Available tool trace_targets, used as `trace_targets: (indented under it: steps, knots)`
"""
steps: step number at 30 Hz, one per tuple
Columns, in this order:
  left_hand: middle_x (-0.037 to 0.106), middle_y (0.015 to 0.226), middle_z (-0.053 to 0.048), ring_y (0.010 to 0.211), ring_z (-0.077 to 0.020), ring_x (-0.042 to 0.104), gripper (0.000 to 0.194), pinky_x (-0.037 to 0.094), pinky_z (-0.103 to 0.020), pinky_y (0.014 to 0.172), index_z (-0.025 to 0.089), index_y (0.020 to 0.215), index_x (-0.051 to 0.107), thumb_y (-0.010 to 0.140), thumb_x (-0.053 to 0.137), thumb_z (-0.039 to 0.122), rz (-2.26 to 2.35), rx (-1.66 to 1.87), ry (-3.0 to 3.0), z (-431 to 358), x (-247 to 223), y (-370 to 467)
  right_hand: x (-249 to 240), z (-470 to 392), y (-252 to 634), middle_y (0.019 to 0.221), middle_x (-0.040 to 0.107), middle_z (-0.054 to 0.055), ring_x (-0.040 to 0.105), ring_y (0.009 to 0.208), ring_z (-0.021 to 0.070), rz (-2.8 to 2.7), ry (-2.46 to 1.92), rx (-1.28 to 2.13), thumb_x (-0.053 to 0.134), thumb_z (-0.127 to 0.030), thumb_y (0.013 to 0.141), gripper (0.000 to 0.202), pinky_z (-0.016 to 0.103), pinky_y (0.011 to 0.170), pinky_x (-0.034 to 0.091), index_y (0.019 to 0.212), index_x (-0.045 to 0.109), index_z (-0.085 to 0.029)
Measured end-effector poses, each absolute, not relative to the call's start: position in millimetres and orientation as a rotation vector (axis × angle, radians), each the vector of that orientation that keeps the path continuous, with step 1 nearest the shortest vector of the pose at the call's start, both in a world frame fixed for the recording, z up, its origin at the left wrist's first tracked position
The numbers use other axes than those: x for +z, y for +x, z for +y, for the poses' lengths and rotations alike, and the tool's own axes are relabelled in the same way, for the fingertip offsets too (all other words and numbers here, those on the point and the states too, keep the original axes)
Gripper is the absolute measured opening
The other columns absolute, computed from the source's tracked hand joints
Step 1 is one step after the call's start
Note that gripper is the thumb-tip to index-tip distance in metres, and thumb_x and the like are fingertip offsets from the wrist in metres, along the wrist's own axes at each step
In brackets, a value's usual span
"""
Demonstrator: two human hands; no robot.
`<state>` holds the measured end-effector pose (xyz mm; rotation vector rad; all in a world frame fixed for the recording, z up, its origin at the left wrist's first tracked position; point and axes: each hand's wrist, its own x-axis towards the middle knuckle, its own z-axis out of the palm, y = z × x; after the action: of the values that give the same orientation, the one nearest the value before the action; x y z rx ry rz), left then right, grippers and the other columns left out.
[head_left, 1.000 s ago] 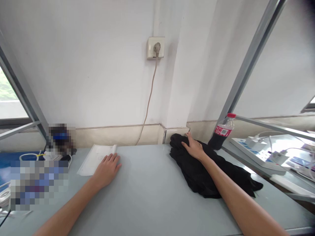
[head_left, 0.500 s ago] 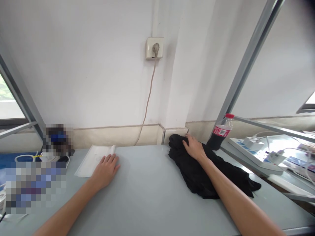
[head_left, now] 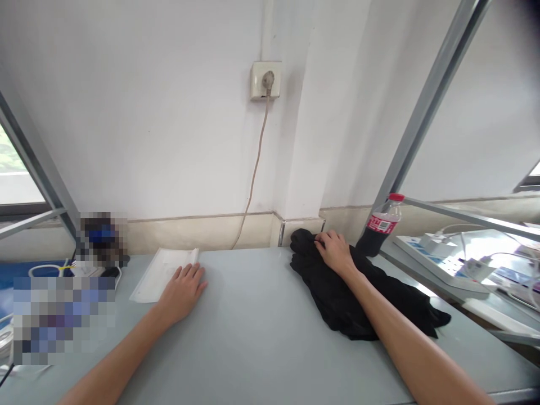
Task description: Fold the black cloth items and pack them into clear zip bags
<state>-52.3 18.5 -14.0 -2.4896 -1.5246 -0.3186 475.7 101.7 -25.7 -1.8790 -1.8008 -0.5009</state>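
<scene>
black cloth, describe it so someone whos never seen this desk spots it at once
Start at the grey tabletop along the white wall and look to its right side. The black cloth lies there under the person's right hand. Unlike the red-capped bottle near its far end, it is soft, rumpled and all black.

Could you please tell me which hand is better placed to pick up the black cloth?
Probably the right hand: it rests on the black cloth, whereas the left hand lies well away from it, at the edge of the white sheet.
</scene>
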Motion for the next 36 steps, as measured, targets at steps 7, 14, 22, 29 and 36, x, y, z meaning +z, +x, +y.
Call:
trace_targets:
  steps: [7, 14, 22, 29, 36]
  knots:
    - [0.054, 0.157, -0.017, 0.145, -0.0363, 0.049, 0.046, 0.037, -0.059, 0.119, 0.017, 0.144, 0.058, 0.111, 0.036, 0.041, -1.522, -0.268, -2.477, 18.8, -14.6, -52.4, -17.5, 96.8, 475.1, 0.111, 0.062, 0.019, 0.057, 0.101, 0.0338, -1.728, -1.716, -0.499, 0.043, -0.030, 0.100, 0.023, 0.046, 0.090, 0.048, 0.107, 0.061, -0.018]
    - [0.053, 0.157, -0.018, 0.145, -0.0370, 0.049, 0.047, 0.037, -0.060, 0.119, 0.015, 0.145, 0.057, 0.111, 0.036, 0.041, -1.542, -0.238, -2.488, 15.6, -9.1, -50.3, -13.2, 91.7, 467.1, 0.113, 0.069, 0.020, 0.064, 0.098, 0.0336, -1.756, -1.712, -0.441, 0.039, -0.025, 0.100, 0.030, 0.045, 0.087, 0.050, 0.123, 0.054, -0.014]
    - [0.054, 0.156, -0.018, 0.144, -0.0376, 0.050, 0.046, 0.038, -0.061, 0.118, 0.016, 0.142, 0.059, 0.110, 0.037, 0.039, -1.542, -0.274, -2.509, 15.3, -7.3, -49.2, -11.5, 78.9, 458.2, 0.118, 0.067, 0.029, 0.057, 0.116, 0.0430, -1.571, -2.190, -0.625, 0.028, -0.039, 0.109, 0.050, 0.054, 0.093, 0.044, 0.119, 0.062, -0.005]
    - [0.053, 0.157, -0.019, 0.145, -0.0380, 0.049, 0.047, 0.039, -0.061, 0.118, 0.013, 0.144, 0.057, 0.111, 0.035, 0.039, -1.546, -0.214, -2.484, 14.5, -7.1, -48.2, -7.8, 74.6, 459.9, 0.121, 0.064, 0.031, 0.056, 0.118, 0.0461, -1.451, -2.283, -0.616, 0.039, -0.028, 0.104, 0.041, 0.054, 0.090, 0.044, 0.127, 0.061, -0.002]
    - [0.053, 0.157, -0.018, 0.144, -0.0372, 0.050, 0.045, 0.039, -0.059, 0.118, 0.015, 0.143, 0.058, 0.111, 0.037, 0.039, -1.545, -0.234, -2.486, 14.5, -6.7, -48.2, -4.9, 72.3, 461.7, 0.118, 0.062, 0.036, 0.057, 0.115, 0.0474, -1.412, -2.356, -0.560, 0.045, -0.036, 0.104, 0.046, 0.052, 0.088, 0.044, 0.118, 0.067, 0.002]
